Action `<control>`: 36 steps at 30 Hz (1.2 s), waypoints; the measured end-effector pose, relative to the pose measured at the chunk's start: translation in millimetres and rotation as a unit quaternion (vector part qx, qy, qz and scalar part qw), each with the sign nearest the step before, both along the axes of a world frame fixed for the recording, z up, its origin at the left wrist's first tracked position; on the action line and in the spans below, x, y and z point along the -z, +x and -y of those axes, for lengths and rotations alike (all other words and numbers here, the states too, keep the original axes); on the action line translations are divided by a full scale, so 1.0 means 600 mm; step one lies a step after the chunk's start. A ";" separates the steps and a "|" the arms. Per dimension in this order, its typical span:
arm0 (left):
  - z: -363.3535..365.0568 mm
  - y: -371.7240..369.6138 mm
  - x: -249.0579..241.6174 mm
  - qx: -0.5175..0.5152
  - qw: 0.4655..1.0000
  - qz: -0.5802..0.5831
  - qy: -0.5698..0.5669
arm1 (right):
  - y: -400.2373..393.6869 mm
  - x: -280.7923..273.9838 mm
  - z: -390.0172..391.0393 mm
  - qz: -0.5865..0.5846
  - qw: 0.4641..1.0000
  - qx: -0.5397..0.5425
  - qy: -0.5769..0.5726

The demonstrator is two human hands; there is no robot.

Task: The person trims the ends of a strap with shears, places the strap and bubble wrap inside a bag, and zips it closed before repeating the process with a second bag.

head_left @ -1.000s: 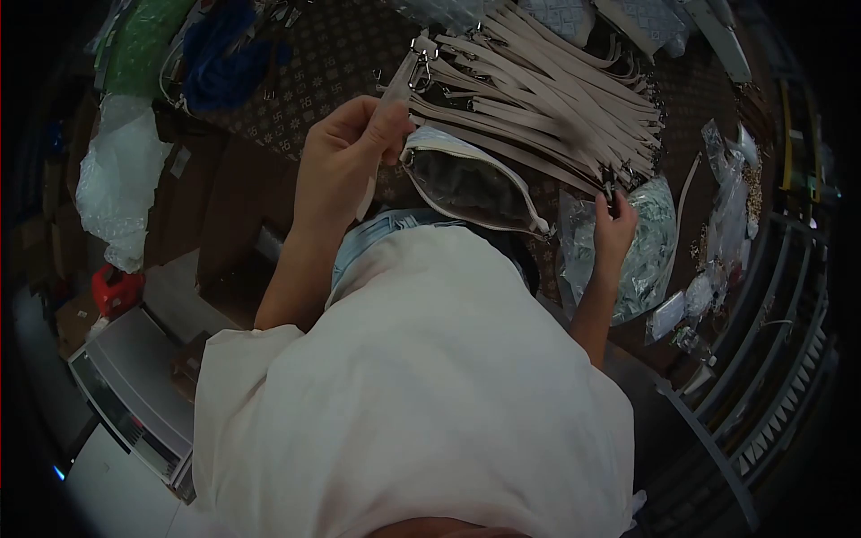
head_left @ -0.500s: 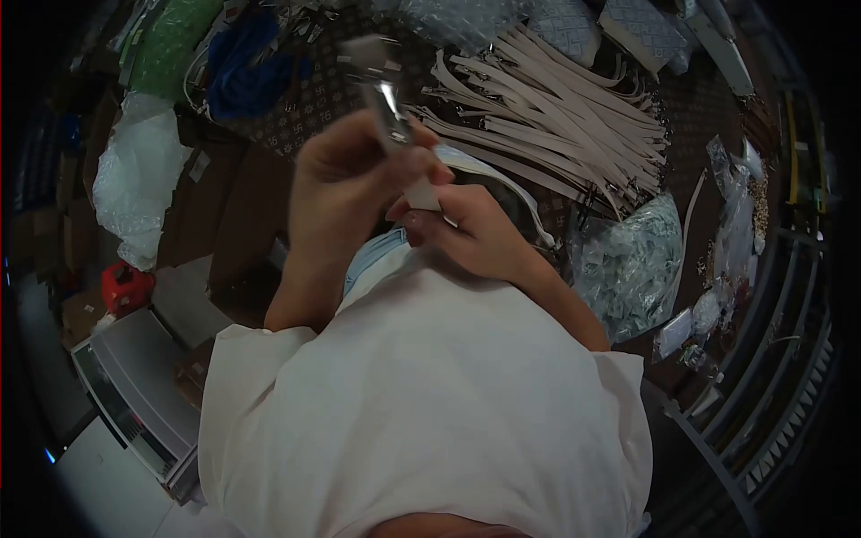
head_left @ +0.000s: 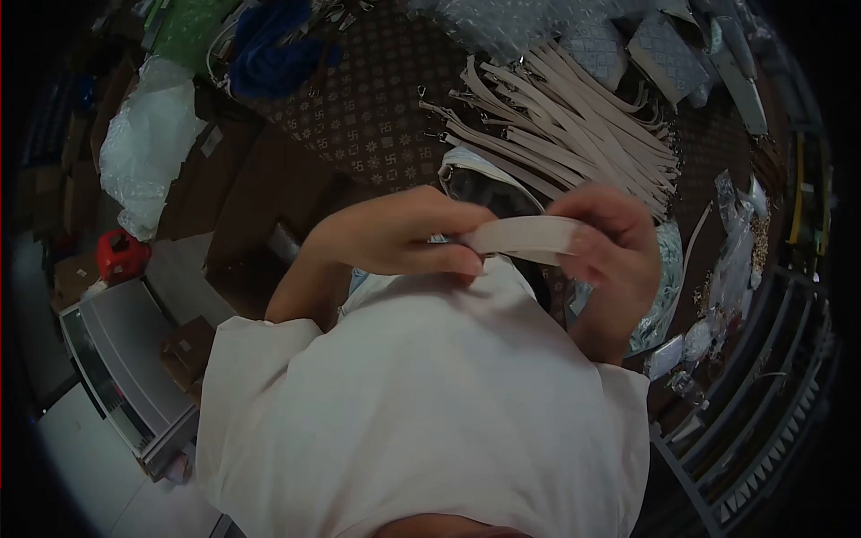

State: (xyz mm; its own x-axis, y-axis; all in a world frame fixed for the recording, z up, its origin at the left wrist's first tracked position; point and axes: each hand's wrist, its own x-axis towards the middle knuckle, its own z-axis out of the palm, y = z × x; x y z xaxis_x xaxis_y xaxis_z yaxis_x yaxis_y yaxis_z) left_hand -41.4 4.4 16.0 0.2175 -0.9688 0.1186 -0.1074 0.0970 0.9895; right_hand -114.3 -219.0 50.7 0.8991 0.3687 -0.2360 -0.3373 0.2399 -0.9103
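A pale beige strap point(head_left: 527, 238) is stretched and slightly bowed between my two hands, in front of my chest. My left hand point(head_left: 399, 235) pinches its left end between thumb and fingers. The right end sits in the fingers of my right hand point(head_left: 614, 255), which are smeared a little by motion. Just beyond the hands lies a bag point(head_left: 489, 170) with a light rim and a dark inside, partly covered by them. A heap of similar beige straps point(head_left: 574, 125) with metal clips is spread on the patterned brown cloth point(head_left: 368, 117).
Blue cloth point(head_left: 273, 54) and green wrap point(head_left: 184, 36) lie at the back left, near clear bubble wrap point(head_left: 148, 148). A red container point(head_left: 123, 255) stands left. Plastic packets point(head_left: 668, 354) lie on the right, beside a metal rack point(head_left: 744, 394). Padded pieces point(head_left: 668, 54) are at the back right.
My left hand has come down towards my chest, and my right hand has moved right. The strap, upright with a shiny metal part at its top before, now runs sideways between them.
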 end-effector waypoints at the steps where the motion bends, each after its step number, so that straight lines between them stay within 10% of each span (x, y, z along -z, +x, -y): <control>1: -0.005 0.003 0.006 -0.006 1.000 0.003 0.001 | 0.000 0.014 0.033 0.046 0.998 0.010 0.052; 6: -0.037 0.002 0.000 0.015 0.926 -0.362 -0.111 | 0.004 0.042 0.056 0.183 0.979 0.059 0.065; 12: -0.038 0.037 -0.064 0.073 0.775 -0.473 -0.414 | 0.021 0.096 -0.024 0.249 0.925 0.123 -0.260; 14: -0.016 0.025 -0.085 -0.325 0.728 -0.332 -0.504 | 0.020 0.114 -0.046 0.258 0.912 -0.018 -0.317; 15: -0.011 0.032 -0.065 -0.325 0.728 -0.331 -0.505 | 0.016 0.119 -0.057 0.266 0.918 -0.053 -0.289; 17: -0.005 0.052 0.000 -0.529 0.778 0.266 -0.209 | 0.014 0.083 -0.048 0.203 0.939 -0.117 -0.253; 19: 0.000 0.035 0.011 -0.353 0.828 0.433 0.042 | 0.013 0.060 -0.030 0.136 0.951 -0.178 -0.215; 21: 0.003 0.027 0.036 -0.155 0.950 0.231 0.142 | 0.008 0.052 0.001 0.100 0.974 0.005 -0.201; 26: 0.005 -0.007 0.029 -0.015 0.997 -0.032 0.063 | 0.023 0.054 0.043 0.280 0.894 0.016 -0.350; 30: -0.011 0.006 0.030 0.055 0.909 -0.383 -0.153 | 0.022 0.090 0.031 0.218 0.950 -0.005 -0.222; 36: 0.021 0.027 0.050 0.024 0.729 -0.553 -0.402 | 0.013 0.130 -0.017 0.187 0.961 0.145 -0.146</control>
State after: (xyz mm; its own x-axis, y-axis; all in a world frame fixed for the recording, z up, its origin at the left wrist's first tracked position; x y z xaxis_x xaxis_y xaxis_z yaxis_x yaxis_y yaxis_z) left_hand -25.0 -8.0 -14.0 0.5795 -0.6921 0.4303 0.7358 0.6713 0.0889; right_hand -106.4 -208.5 -27.2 0.9961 0.0570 0.0673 0.0680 -0.0100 -0.9976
